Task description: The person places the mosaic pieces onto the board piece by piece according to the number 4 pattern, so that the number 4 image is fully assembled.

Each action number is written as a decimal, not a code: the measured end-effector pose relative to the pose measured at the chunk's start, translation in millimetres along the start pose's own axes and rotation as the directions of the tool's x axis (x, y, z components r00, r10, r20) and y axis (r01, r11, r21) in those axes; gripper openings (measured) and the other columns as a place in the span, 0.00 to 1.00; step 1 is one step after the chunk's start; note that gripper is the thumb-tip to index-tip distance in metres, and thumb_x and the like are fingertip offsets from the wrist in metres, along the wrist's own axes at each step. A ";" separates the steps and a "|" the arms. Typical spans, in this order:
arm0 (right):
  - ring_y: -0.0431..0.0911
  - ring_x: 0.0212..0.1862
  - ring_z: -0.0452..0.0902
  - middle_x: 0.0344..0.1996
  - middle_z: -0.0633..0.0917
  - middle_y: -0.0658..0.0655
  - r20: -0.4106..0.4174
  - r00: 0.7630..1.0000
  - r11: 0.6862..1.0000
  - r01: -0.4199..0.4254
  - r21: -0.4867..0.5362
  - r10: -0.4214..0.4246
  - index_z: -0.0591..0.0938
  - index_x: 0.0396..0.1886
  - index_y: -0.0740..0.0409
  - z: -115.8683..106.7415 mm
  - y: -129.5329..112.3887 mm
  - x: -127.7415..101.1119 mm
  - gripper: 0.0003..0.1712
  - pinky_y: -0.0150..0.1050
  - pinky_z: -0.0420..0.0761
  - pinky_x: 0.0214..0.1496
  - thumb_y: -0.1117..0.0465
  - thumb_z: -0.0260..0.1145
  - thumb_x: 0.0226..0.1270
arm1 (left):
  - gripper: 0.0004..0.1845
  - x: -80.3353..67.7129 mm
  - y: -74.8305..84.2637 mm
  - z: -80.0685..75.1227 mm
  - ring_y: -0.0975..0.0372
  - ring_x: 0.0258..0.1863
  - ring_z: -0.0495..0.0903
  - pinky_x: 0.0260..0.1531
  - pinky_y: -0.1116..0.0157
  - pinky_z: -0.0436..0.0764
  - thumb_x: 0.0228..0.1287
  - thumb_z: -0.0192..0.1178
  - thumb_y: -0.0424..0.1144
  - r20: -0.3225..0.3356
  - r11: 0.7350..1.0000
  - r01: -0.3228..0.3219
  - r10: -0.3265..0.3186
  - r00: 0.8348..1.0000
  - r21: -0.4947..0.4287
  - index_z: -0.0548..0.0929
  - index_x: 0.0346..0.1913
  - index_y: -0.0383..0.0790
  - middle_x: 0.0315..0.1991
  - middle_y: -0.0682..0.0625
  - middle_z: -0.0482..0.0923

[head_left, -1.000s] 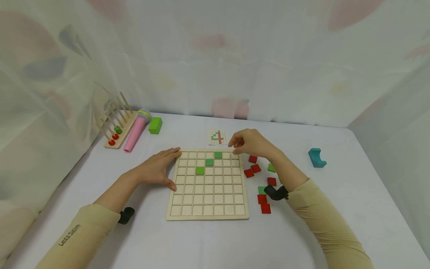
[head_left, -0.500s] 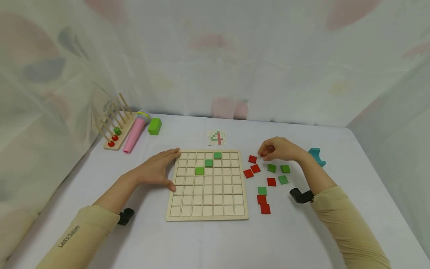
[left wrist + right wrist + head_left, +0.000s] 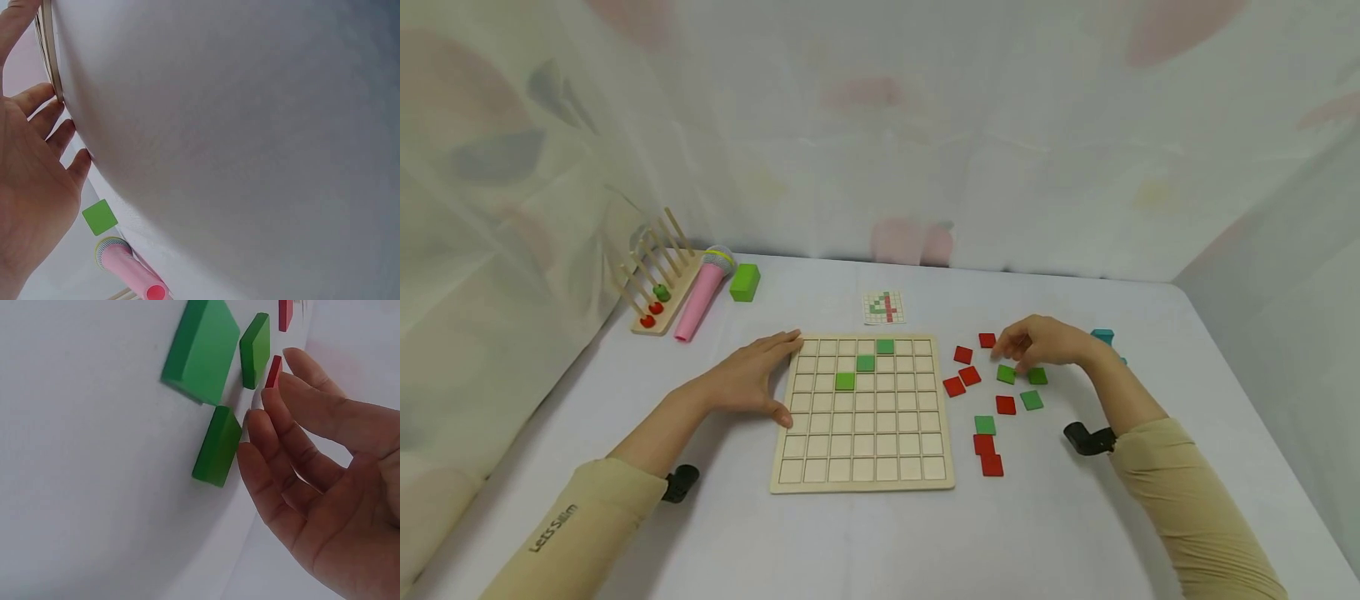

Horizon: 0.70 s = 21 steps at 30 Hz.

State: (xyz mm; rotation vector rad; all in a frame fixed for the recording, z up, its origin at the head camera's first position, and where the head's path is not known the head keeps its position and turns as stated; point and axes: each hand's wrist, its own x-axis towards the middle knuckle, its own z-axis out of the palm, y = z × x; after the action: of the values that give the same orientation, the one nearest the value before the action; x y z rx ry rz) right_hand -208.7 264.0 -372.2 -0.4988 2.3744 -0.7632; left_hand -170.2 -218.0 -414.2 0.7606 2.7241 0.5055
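A square wooden grid board (image 3: 863,488) lies on the table with three green tiles (image 3: 866,363) set diagonally in its upper cells. My left hand (image 3: 745,372) rests against the board's left edge, thumb and fingers spread; the left wrist view shows its fingertips at the board's side. To the right of the board, my right hand (image 3: 1047,340) hovers over loose tiles, fingers loosely bent and nothing between them. Its fingertips are close to a green tile (image 3: 1006,374) and another green tile (image 3: 1037,376). In the right wrist view, a green tile (image 3: 217,447) lies just beside the fingers.
Several red tiles (image 3: 969,376) and more green ones lie scattered right of the board. A small pattern card (image 3: 884,307) lies behind it. At the back left are a peg stand (image 3: 679,292), a pink microphone (image 3: 700,296) and a green block (image 3: 745,282). A teal block (image 3: 1102,336) is partly behind the right hand.
My right hand has moved right from the board's upper right corner, past a red tile, to the green tiles. The left hand has stayed at the board's edge.
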 end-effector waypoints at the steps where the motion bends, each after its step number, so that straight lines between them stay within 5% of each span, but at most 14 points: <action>1: 0.50 0.47 0.75 0.45 0.84 0.58 0.004 1.000 1.000 -0.004 -0.001 0.004 0.86 0.48 0.56 0.2 0.4 0.1 0.18 0.35 0.79 0.47 0.71 0.70 0.55 | 0.71 -0.1 -0.1 0.0 0.43 0.79 0.52 0.74 0.38 0.58 0.28 0.78 0.68 0.000 1.000 0.000 0.000 1.000 0.000 0.58 0.76 0.37 0.80 0.42 0.52; 21: 0.51 0.50 0.71 0.44 0.80 0.58 0.001 1.000 0.998 -0.027 -0.062 0.027 0.87 0.43 0.52 9.6 2.4 3.4 0.18 0.38 0.77 0.49 0.71 0.73 0.51 | 0.71 -0.9 -1.0 -0.3 0.44 0.79 0.52 0.74 0.39 0.58 0.28 0.77 0.68 -0.002 1.000 -0.007 0.007 1.000 -0.007 0.58 0.76 0.37 0.80 0.42 0.52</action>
State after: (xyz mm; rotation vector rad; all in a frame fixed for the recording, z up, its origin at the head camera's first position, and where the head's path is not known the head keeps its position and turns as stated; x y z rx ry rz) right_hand -205.6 260.3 -381.5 -0.4918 2.4039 -0.6789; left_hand -169.9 -219.4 -414.2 0.7686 2.7210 0.5171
